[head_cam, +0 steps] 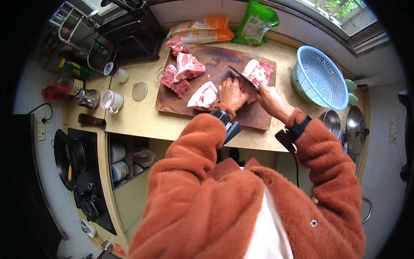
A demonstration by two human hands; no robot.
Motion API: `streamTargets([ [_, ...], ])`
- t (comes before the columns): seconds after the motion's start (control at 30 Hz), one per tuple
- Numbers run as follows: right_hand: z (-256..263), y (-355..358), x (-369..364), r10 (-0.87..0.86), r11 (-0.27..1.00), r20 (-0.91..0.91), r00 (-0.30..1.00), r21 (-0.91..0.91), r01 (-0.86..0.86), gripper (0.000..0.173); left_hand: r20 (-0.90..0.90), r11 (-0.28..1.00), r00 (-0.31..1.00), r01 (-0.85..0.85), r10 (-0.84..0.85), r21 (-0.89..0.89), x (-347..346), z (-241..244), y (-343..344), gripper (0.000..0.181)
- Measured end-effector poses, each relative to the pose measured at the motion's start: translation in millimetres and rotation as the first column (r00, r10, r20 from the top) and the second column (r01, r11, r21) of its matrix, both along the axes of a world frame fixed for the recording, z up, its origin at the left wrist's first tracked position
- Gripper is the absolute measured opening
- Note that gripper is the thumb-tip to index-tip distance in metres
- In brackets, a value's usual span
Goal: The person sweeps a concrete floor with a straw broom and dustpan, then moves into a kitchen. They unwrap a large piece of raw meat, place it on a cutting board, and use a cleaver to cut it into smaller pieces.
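My right hand (273, 100) grips a knife (244, 77), its dark blade slanting up and left over the wooden cutting board (216, 60). Just left of the blade, my left hand (234, 94) presses down on a piece of raw meat (247, 88), mostly hidden by the fingers. Beyond the blade to the right lies a fatty chunk of meat (257, 71). A white-and-red chunk (204, 96) rests against the left side of my left hand. Several more raw meat pieces (189, 67) are grouped at the board's left end.
A blue plastic colander (320, 77) stands right of the board. Behind the board are a green bag (255, 24) and orange-and-white packages (202, 30). To the left are a round lid (140, 91), a pink-and-white mug (112, 101) and a black knife rack (131, 35). A metal pot lid (355, 129) stands at right.
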State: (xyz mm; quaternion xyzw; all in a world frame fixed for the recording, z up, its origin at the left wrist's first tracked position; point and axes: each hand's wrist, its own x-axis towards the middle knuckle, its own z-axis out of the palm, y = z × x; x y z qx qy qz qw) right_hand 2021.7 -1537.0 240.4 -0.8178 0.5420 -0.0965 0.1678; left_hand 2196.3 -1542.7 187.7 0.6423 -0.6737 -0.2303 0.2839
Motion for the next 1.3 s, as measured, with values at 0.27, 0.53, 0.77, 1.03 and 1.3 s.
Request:
streamTargets([
  [0.27,37.1,-23.2,7.5,0.097,0.992,-0.008,0.995,0.085,-0.096,0.027,0.056,0.993,0.998,-0.013,0.006,0.119,3.3,8.7,1.6,0.060],
  [0.53,-1.8,30.5,-33.9,-0.024,1.000,-0.035,0.999,-0.016,0.023,0.030,0.102,0.999,0.995,-0.007,0.003,0.039,-0.1,1.5,6.5,0.052],
  [0.77,-23.6,24.1,-29.9,-0.050,0.998,0.073,0.996,0.033,0.048,0.026,0.081,0.998,0.997,0.008,-0.002,-0.069,-3.0,-2.7,21.3,0.043],
  [1.03,-13.0,14.7,-44.6,-0.083,0.992,0.204,0.976,0.110,0.061,0.029,0.062,0.985,0.997,0.051,-0.041,-0.166,11.2,7.3,53.8,0.037],
  [1.3,0.5,75.5,-58.6,-0.274,0.957,0.340,0.900,0.187,0.221,0.029,-0.050,0.991,0.994,0.095,-0.100,-0.098,16.9,6.9,59.6,0.054],
])
